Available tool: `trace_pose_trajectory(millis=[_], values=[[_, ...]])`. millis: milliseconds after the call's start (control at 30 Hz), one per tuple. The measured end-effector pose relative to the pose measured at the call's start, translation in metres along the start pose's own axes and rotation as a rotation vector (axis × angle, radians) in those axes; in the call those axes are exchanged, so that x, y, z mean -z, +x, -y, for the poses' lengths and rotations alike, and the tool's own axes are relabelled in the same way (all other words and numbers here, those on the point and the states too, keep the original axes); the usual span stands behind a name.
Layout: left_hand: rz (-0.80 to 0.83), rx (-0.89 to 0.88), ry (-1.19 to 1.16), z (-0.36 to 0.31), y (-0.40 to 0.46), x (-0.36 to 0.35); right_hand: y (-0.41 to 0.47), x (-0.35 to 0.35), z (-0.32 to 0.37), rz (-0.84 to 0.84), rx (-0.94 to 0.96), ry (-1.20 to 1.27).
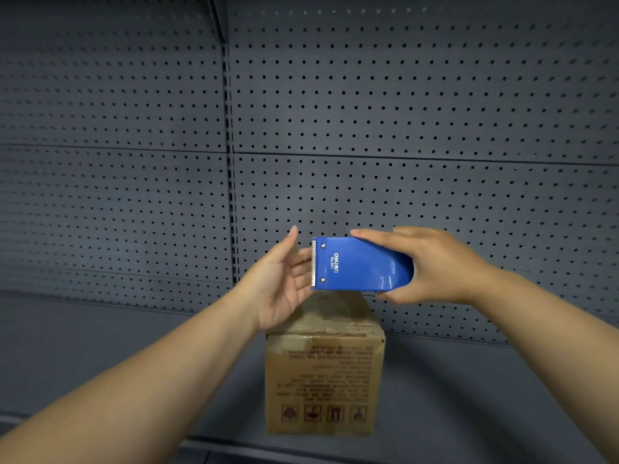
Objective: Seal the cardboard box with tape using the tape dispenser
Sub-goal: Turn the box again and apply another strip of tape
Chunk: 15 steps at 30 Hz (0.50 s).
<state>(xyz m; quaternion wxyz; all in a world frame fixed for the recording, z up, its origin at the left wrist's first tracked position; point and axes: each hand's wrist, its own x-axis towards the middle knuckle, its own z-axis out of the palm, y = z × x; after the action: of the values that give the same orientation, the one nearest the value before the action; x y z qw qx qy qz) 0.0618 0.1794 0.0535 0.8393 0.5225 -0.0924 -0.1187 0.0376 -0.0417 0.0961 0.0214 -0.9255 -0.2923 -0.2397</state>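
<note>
At frame centre, the right hand (435, 266) clamps a glossy blue tape dispenser (361, 264), serrated metal edge leftward; the left hand (281, 283) spreads open above the creased cardboard box (323, 376).

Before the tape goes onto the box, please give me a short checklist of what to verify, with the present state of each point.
1. Right hand grips the tape dispenser: ok.
2. Toothed blade points toward the left hand: ok.
3. Left hand open beside the blade, holding nothing: ok.
4. Tape end pulled out: cannot tell.
5. Cardboard box stands upright on the shelf, below the dispenser: ok.
6. Dispenser touches the box top: not ok, it is held above.
</note>
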Motion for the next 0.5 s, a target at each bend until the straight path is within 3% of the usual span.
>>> trace_pose_trajectory(millis=[233,500], values=[[-0.101,-0.04,-0.045,0.008,-0.02,-0.022,-0.016,0.012,-0.001,-0.004,0.029,0.009],[-0.413,-0.197,0.324,0.026,-0.036,-0.033,-0.028,0.014,0.002,0.048,0.039,0.041]])
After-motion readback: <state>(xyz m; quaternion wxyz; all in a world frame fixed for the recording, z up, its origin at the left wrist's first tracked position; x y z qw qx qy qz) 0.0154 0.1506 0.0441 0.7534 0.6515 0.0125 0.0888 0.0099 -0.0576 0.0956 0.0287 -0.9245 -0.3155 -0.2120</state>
